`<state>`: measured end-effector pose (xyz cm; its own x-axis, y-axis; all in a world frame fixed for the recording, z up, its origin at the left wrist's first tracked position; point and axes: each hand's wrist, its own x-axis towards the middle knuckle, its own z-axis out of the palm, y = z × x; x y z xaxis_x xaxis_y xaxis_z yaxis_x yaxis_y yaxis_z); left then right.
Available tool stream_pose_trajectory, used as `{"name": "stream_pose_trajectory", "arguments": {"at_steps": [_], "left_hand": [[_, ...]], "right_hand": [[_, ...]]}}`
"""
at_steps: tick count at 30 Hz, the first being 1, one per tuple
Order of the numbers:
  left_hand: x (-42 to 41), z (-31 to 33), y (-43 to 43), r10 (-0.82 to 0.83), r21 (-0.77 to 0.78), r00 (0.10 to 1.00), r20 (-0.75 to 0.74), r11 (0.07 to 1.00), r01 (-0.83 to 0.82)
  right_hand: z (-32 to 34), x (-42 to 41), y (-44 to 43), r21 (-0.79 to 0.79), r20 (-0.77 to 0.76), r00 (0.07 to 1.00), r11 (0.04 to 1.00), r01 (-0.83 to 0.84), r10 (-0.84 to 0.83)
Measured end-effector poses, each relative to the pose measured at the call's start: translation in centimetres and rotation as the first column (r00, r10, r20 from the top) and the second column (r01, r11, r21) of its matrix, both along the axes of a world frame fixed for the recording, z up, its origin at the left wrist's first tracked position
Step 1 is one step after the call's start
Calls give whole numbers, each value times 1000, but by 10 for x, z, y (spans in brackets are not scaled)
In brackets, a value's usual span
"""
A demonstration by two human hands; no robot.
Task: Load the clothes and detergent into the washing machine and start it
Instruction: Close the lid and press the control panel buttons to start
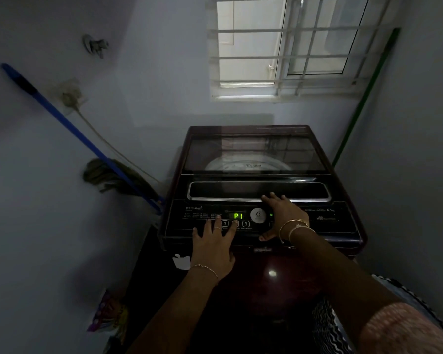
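Observation:
A dark maroon top-loading washing machine (348,226) stands in front of me with its glass lid (256,152) down; the drum shows faintly through it. The green display (238,215) on the control panel reads "P1". My left hand (212,247) lies flat on the panel, its index fingertip on the middle round button (236,223) between buttons 1 and 3. My right hand (284,215) rests spread on the panel beside the round dial (257,215), fingertips at the lid handle's edge. Neither hand holds anything. No clothes are visible outside the drum.
A blue-handled mop (69,129) leans on the left wall, a green pole (363,98) on the right wall. A barred window (287,47) is above the machine. A colourful packet (108,312) lies on the floor at lower left. The room is dim and narrow.

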<state>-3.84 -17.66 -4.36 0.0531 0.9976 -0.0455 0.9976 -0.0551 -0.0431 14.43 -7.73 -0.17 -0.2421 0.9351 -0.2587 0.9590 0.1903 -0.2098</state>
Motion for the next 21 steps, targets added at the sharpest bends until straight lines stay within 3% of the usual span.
{"name": "stream_pose_trajectory", "arguments": {"at_steps": [6, 21], "left_hand": [[4, 4, 3, -16, -64, 997, -78, 998, 11], [9, 2, -2, 7, -65, 1000, -22, 998, -9]], "right_hand": [[1, -2, -1, 4, 5, 1000, 1000, 6, -6], [1, -1, -1, -1, 7, 1000, 1000, 0, 1]]}}
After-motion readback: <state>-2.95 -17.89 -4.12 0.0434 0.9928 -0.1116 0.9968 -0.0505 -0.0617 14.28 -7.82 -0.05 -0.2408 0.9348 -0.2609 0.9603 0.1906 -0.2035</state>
